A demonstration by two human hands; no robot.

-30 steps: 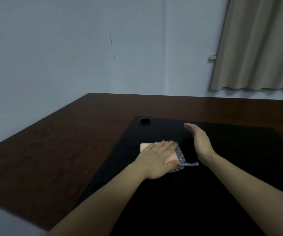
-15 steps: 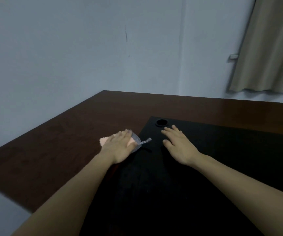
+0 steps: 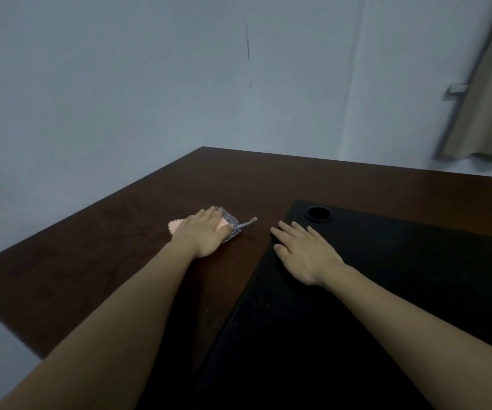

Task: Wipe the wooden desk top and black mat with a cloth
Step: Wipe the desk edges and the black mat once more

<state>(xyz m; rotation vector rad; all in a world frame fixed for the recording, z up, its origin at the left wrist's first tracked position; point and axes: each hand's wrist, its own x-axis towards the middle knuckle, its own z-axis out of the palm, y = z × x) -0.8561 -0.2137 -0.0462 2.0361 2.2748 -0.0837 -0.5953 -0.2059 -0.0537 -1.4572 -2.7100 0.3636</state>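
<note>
pressing flat, the left hand [image 3: 202,236] lies palm down on the cloth [image 3: 229,224] with its fingers straight, pinning it rather than curling round it; the right hand [image 3: 305,255] is flat and relaxed too, grasping nothing, its palm and spread fingers resting on the black mat [image 3: 386,306].

taking the mat as the landmark: the wall [image 3: 120,84] rises behind it, pale grey-blue, with a thin dark mark high up. the curtain [image 3: 487,99] hangs far behind the mat's right side, beige, with a small bracket on the wall just beside it. the wooden desk top [image 3: 91,247] runs dark brown under the mat and spreads out to its left and behind it. the mat itself covers the desk's right part, and the right hand sits at its left edge, near its far left corner. a round hole [image 3: 318,213] shows in that far left corner. the cloth lies on bare wood just left of the mat, apart from it, pink with a grey mesh side and a mesh strip pointing toward the mat.
</note>
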